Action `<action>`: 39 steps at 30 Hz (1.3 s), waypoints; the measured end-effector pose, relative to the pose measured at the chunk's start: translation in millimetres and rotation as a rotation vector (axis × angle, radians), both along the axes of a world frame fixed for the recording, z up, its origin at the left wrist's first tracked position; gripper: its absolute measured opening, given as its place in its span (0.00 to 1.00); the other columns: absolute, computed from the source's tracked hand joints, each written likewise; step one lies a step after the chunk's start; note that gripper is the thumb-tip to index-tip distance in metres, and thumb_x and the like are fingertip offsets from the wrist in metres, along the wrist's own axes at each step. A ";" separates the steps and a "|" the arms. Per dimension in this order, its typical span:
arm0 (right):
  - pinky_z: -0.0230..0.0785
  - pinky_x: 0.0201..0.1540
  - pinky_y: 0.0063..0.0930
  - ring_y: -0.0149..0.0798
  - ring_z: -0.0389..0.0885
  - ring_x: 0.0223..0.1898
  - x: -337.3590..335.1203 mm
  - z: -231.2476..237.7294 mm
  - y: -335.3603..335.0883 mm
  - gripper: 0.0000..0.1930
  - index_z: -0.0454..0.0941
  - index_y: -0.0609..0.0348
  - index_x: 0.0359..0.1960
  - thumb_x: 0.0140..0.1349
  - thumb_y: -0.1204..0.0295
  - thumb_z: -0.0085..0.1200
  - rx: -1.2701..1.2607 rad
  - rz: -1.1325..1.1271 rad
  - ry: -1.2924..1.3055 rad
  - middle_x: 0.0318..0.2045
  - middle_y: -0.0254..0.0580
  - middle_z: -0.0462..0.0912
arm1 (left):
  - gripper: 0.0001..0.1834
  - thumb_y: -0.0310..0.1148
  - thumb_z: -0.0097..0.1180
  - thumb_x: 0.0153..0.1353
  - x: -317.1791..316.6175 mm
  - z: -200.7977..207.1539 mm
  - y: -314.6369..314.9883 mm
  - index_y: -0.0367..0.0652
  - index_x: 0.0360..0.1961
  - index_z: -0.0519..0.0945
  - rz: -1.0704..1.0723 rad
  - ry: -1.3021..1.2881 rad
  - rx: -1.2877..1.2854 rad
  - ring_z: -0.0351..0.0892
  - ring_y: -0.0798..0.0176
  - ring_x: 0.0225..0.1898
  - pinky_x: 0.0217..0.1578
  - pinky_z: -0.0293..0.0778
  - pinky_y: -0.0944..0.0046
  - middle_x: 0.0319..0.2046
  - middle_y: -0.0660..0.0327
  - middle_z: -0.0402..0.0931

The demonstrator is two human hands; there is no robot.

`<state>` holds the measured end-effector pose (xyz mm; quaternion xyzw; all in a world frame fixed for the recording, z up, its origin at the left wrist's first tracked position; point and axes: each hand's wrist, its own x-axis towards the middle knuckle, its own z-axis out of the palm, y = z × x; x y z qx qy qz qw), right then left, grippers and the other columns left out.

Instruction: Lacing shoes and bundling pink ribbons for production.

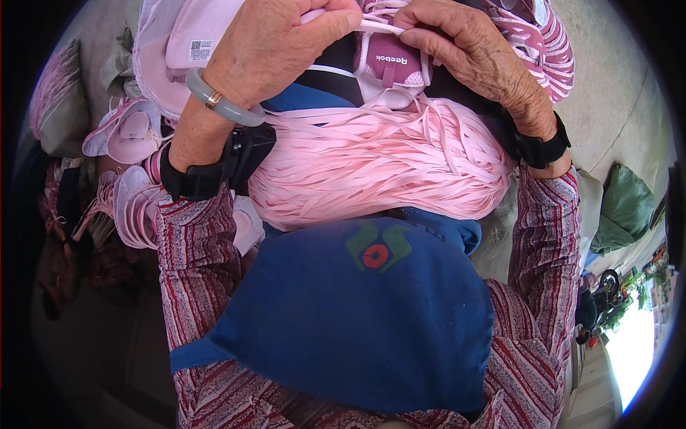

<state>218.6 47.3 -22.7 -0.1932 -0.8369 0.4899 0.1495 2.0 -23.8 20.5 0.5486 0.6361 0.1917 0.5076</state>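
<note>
My left hand (268,53), with a pale bangle (243,113) on its wrist, pinches a light pink shoelace (379,27) at the top of the view. The thumb and fingers of my right hand (468,50) close on the same lace, which stretches between both hands. Directly beneath it lies a shoe upper with a maroon tongue (393,66) and white-pink edging. A thick bundle of loose pink shoelaces (379,168) rests across my lap, over a blue apron (343,322). The far part of the upper is cut off by the frame.
Pale pink shoe pieces (204,28) are at the upper left. More shoe uppers (136,204) are stacked beside my left arm. Laced maroon and pink uppers (557,61) sit at the upper right. A green sack (623,207) stands on the floor past my right arm.
</note>
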 end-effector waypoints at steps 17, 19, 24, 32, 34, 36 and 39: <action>0.68 0.37 0.32 0.48 0.77 0.33 30.1 -14.1 17.0 0.07 0.74 0.67 0.36 0.62 0.74 0.50 -0.005 -0.132 -0.024 0.29 0.51 0.76 | 0.15 0.29 0.47 0.67 -73.7 18.7 -36.4 0.40 0.53 0.75 0.233 0.114 0.460 0.62 0.85 0.22 0.23 0.56 0.83 0.31 0.67 0.79; 0.69 0.37 0.32 0.48 0.77 0.33 29.2 -11.2 16.6 0.06 0.74 0.67 0.36 0.61 0.75 0.49 -0.002 -0.145 -0.064 0.29 0.52 0.76 | 0.15 0.29 0.48 0.67 -90.0 29.1 -49.3 0.39 0.52 0.75 0.387 0.180 0.402 0.60 0.85 0.21 0.22 0.55 0.83 0.31 0.67 0.79; 0.69 0.36 0.33 0.48 0.78 0.32 23.1 -2.9 15.6 0.06 0.74 0.67 0.35 0.60 0.76 0.50 0.003 -0.207 -0.147 0.28 0.52 0.76 | 0.13 0.29 0.49 0.66 -143.3 24.3 -77.9 0.37 0.49 0.76 0.721 0.240 0.463 0.55 0.84 0.17 0.17 0.51 0.81 0.32 0.64 0.81; 0.69 0.32 0.38 0.55 0.76 0.30 26.0 -16.3 18.1 0.04 0.71 0.65 0.32 0.56 0.78 0.51 0.121 -0.313 -0.197 0.26 0.55 0.75 | 0.10 0.26 0.48 0.65 -182.3 19.5 -101.1 0.35 0.45 0.76 0.960 0.253 0.693 0.57 0.82 0.14 0.13 0.52 0.79 0.35 0.56 0.82; 0.68 0.33 0.39 0.56 0.75 0.31 17.3 -25.7 16.1 0.04 0.71 0.65 0.32 0.55 0.78 0.51 0.240 -0.334 -0.167 0.27 0.55 0.74 | 0.10 0.26 0.47 0.65 -183.3 11.6 -104.3 0.35 0.45 0.76 0.895 0.283 0.694 0.57 0.81 0.14 0.13 0.52 0.79 0.35 0.56 0.82; 0.68 0.34 0.40 0.57 0.74 0.32 13.9 -32.5 14.5 0.05 0.70 0.64 0.32 0.55 0.79 0.51 0.357 -0.366 -0.139 0.27 0.55 0.74 | 0.10 0.26 0.47 0.65 -182.5 6.5 -106.0 0.34 0.45 0.76 0.879 0.318 0.729 0.58 0.81 0.14 0.13 0.52 0.79 0.35 0.56 0.82; 0.68 0.34 0.40 0.56 0.74 0.31 19.3 -38.7 14.6 0.06 0.71 0.64 0.33 0.55 0.78 0.53 0.362 -0.392 -0.082 0.29 0.54 0.73 | 0.10 0.26 0.47 0.65 -174.9 8.1 -101.8 0.35 0.45 0.76 0.876 0.449 0.722 0.57 0.82 0.14 0.14 0.52 0.80 0.35 0.56 0.82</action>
